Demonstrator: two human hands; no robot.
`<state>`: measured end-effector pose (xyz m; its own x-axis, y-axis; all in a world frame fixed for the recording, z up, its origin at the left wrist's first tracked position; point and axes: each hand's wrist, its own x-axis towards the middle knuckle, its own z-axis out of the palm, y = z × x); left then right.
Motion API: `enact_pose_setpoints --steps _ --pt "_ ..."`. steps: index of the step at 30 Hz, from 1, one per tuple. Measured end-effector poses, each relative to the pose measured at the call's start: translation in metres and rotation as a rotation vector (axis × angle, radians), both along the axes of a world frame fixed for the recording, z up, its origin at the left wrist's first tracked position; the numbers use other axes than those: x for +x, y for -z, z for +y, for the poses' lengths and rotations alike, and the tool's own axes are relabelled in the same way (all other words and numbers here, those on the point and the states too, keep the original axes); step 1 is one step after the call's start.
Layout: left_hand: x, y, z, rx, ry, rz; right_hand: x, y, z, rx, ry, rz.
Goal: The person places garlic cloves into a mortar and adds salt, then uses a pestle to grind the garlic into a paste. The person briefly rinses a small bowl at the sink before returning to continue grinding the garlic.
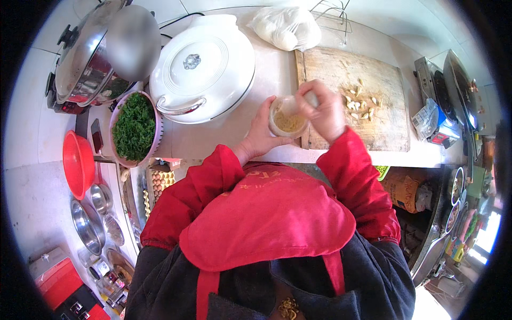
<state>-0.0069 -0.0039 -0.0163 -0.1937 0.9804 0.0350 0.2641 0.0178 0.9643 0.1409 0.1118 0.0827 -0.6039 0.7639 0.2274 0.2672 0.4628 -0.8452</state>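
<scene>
My left hand (262,134) is wrapped around a pale, round-mouthed mortar (276,127), tilted so its mouth faces up toward me. Inside lies a yellowish mash, probably crushed garlic (288,121). Over the mortar's right rim my right hand (322,110) grips a whitish tool (311,98), blurred by motion; it may be a pestle, and its lower end cannot be made out. Several peeled garlic cloves (354,105) lie scattered on the wooden cutting board (378,136), just right of my right hand.
A white electric griddle (216,88) with its lid down stands left of my hands. Beyond it are a pink basket of chopped greens (134,128), a phone (96,136) and a steel pot (80,76). A plastic bag (286,30) sits behind the board; a gas stove (434,80) is right.
</scene>
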Motion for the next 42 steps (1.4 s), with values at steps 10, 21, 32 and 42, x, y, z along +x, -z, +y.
enact_pose_setpoints --steps 10,21,32,42 --pt "-0.001 0.003 0.0 0.012 -0.009 -0.061 0.004 -0.024 -0.001 -0.013 -0.021 -0.031" --pt "-0.001 0.006 -0.003 0.016 -0.004 -0.041 -0.014 -0.045 0.005 0.05 -0.167 -0.098" --pt "0.0 0.01 -0.004 0.023 -0.016 0.027 -0.007 -0.024 0.007 0.101 -0.147 -0.124" --pt "-0.003 0.007 0.002 0.065 0.014 -0.104 -0.015 -0.013 0.01 0.107 -0.214 -0.185"
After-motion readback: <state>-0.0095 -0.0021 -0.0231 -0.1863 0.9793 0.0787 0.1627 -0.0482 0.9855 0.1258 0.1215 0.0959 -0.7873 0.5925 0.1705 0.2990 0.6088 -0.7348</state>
